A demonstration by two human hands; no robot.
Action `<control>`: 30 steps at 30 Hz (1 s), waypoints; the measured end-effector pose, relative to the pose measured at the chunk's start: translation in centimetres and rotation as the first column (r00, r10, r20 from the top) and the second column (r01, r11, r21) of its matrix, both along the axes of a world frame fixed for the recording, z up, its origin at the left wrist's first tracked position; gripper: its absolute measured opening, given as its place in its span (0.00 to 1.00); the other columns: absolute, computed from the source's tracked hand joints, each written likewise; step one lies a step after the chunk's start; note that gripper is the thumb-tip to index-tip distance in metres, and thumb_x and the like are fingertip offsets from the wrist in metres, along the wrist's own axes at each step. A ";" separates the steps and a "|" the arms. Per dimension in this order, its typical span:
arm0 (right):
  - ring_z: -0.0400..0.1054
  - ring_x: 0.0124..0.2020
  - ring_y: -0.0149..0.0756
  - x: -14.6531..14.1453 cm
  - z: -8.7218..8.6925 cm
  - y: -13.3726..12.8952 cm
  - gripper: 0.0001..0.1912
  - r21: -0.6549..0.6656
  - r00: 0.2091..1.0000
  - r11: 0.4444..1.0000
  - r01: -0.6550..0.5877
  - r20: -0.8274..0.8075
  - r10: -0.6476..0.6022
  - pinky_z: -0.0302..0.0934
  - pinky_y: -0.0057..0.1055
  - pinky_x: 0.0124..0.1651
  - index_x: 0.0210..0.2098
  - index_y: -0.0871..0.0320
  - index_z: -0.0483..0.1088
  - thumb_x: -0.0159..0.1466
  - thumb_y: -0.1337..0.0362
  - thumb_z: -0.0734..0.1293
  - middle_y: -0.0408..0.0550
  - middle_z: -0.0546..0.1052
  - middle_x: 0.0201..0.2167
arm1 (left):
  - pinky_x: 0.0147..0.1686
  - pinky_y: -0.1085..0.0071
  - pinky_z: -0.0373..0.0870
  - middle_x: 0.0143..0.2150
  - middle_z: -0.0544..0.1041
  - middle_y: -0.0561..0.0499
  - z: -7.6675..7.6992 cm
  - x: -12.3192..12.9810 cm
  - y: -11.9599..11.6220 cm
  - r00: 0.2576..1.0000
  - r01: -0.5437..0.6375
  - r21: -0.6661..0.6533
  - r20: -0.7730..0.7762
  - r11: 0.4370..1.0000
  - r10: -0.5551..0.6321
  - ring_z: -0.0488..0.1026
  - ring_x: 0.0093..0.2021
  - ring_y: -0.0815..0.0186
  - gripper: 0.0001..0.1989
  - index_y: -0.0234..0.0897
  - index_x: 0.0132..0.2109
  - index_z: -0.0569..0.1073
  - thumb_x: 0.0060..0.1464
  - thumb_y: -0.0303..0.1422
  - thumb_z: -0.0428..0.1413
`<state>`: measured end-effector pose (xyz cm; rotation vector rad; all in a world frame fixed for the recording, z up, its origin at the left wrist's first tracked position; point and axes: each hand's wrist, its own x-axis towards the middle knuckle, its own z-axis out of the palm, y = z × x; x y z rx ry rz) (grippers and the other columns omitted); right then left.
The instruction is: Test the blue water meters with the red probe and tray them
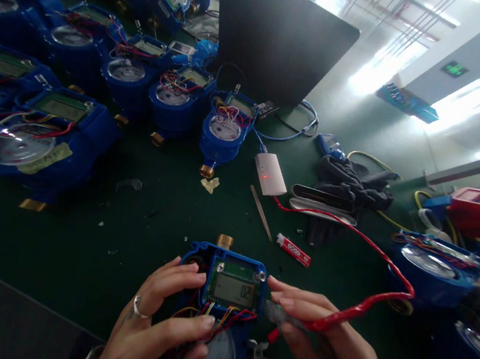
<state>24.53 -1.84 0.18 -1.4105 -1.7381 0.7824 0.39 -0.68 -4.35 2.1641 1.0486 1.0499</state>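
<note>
A blue water meter (246, 354) lies at the near edge, its brass fitting pointing away and its electronics housing uncovered. The small LCD display (232, 289) on its green circuit board seems to read 0.2. My left hand (158, 326), with a ring on one finger, grips the meter from the left, fingers over the housing edge and near the coloured wires. Between the thumb and fingers of my right hand (330, 350) is a cable connector (276, 313) on a red cable (371, 302). Its tip is at the board's right side; I cannot tell whether it touches.
Several blue water meters (221, 139) stand at the left and back, others (437, 270) at the right. The red cable runs to a white box (271, 174) with a red light. Tweezers (261, 212), a red-and-white tube (293, 250), a dark cloth (351, 180) and a laptop (279, 32) are beyond.
</note>
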 end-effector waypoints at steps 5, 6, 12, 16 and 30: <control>0.76 0.50 0.39 -0.1 0.4 0.6 0.14 0.006 0.991 0.997 -0.075 0.110 0.074 0.72 0.30 0.49 0.47 0.53 0.71 0.65 0.74 0.65 0.47 0.81 0.45 | 0.70 0.66 0.51 0.60 0.61 0.50 0.3 0.3 0.2 0.999 0.000 -0.003 0.034 1.000 0.000 0.59 0.65 0.68 0.14 0.40 0.48 0.70 0.57 0.20 0.53; 0.76 0.50 0.38 -0.1 0.5 0.7 0.13 0.011 0.988 0.996 -0.086 0.128 0.084 0.72 0.29 0.50 0.47 0.53 0.71 0.65 0.74 0.65 0.46 0.81 0.45 | 0.70 0.67 0.50 0.61 0.61 0.50 0.3 0.3 0.2 0.999 0.002 -0.009 0.034 1.000 -0.002 0.58 0.65 0.68 0.14 0.40 0.48 0.70 0.57 0.20 0.53; 0.76 0.49 0.36 0.2 0.8 0.8 0.12 0.052 0.966 0.991 -0.124 0.235 0.109 0.72 0.25 0.50 0.46 0.54 0.71 0.65 0.74 0.66 0.46 0.81 0.43 | 0.69 0.67 0.50 0.62 0.60 0.50 -0.1 0.3 -0.2 0.998 -0.010 -0.021 0.062 1.000 0.011 0.58 0.66 0.68 0.13 0.41 0.47 0.71 0.58 0.21 0.52; 0.77 0.47 0.35 0.1 0.9 1.0 0.12 0.066 0.958 0.990 -0.129 0.267 0.107 0.72 0.23 0.48 0.45 0.55 0.72 0.64 0.74 0.66 0.46 0.82 0.42 | 0.70 0.66 0.49 0.62 0.60 0.50 -0.1 0.2 -0.3 0.997 -0.008 -0.035 0.081 0.999 0.011 0.57 0.66 0.67 0.13 0.40 0.48 0.71 0.58 0.21 0.52; 0.77 0.45 0.32 0.0 1.6 1.9 0.11 0.011 0.953 0.991 -0.130 0.277 0.122 0.71 0.20 0.49 0.44 0.52 0.73 0.64 0.73 0.67 0.42 0.81 0.41 | 0.69 0.68 0.51 0.51 0.63 0.51 -0.3 0.7 -0.5 0.985 -0.053 -0.074 0.158 0.996 0.064 0.64 0.57 0.71 0.15 0.40 0.44 0.73 0.55 0.17 0.53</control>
